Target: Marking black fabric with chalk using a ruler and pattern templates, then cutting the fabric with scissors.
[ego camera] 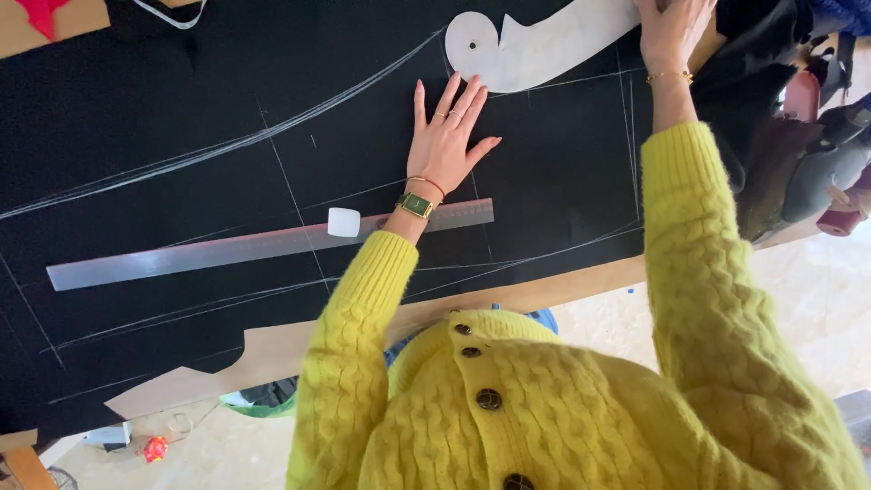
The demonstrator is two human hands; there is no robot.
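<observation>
Black fabric (pixel 181 100) marked with white chalk lines covers the table. My left hand (pixel 446 138) lies flat on it with fingers spread, holding nothing; it wears rings, a bracelet and a green watch. Just below its wrist a long straight metal ruler (pixel 227 249) lies across the fabric, with a small white block (pixel 343 221) resting on it. My right hand (pixel 671 27) reaches to the top edge of the view and holds down the far end of a pale curved ruler (pixel 535 50); its fingertips are partly cut off. Both arms are in yellow knitted sleeves.
Brown pattern paper (pixel 272 349) sticks out under the fabric along the near table edge. Dark garments and tools (pixel 807 154) are heaped at the right. A red scrap on cardboard (pixel 41 14) sits at the top left. Small items (pixel 154 447) lie on the floor below.
</observation>
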